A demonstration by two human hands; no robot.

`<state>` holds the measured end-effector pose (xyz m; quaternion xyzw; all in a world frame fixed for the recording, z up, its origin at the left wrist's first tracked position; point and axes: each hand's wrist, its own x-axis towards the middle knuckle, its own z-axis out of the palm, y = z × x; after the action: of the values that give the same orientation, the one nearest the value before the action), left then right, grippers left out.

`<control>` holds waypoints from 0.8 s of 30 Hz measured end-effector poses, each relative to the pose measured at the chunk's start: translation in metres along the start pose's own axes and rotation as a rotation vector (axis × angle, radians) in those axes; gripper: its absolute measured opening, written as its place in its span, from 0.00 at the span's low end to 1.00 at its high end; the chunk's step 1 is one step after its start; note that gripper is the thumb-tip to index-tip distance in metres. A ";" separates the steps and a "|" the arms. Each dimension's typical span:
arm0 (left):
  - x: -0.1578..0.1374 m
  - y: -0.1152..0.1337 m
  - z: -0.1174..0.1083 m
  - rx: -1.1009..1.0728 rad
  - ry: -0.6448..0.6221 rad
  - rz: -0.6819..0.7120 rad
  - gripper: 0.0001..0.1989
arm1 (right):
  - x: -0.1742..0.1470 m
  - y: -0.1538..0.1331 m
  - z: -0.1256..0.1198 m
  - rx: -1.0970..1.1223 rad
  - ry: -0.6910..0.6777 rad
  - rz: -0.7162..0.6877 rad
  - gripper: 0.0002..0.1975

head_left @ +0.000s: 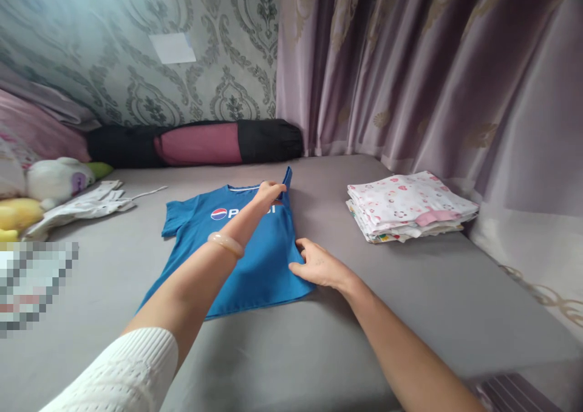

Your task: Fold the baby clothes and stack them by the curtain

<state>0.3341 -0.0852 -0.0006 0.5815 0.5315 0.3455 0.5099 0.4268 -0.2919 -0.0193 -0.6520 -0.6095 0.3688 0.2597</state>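
A blue T-shirt (255, 254) with a round logo and white lettering lies spread on the grey bed sheet, its neckline pointing away from me. My left hand (271, 192) is closed on the shirt near its right shoulder, where the sleeve stands up in a narrow fold. My left forearm, with a pale bangle, covers part of the lettering. At the shirt's right side edge, above the hem, my right hand (319, 265) grips the cloth between thumb and fingers. The left sleeve lies flat.
A stack of folded white patterned cloths (405, 202) sits to the right on the bed (337, 339). White crumpled clothing (86, 206) and plush toys (57, 178) lie left. A long black and pink bolster (200, 144) lines the wall; purple curtains (387, 66) hang at right.
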 end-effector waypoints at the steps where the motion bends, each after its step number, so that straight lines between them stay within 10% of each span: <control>1: -0.001 -0.001 -0.006 -0.034 0.006 -0.008 0.02 | -0.001 0.000 0.001 0.001 -0.001 -0.007 0.23; 15: -0.006 -0.046 -0.053 -0.116 0.121 -0.071 0.07 | -0.007 -0.012 0.016 0.056 -0.051 -0.125 0.28; 21: -0.013 -0.064 -0.055 -0.003 0.229 0.009 0.21 | -0.006 -0.019 0.014 0.310 -0.308 -0.128 0.21; 24: -0.016 -0.073 -0.053 0.098 0.239 0.190 0.29 | 0.001 -0.014 0.015 0.202 -0.051 -0.178 0.20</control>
<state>0.2617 -0.0954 -0.0553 0.6081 0.5472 0.4328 0.3789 0.4061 -0.2911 -0.0176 -0.5563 -0.6311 0.4203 0.3401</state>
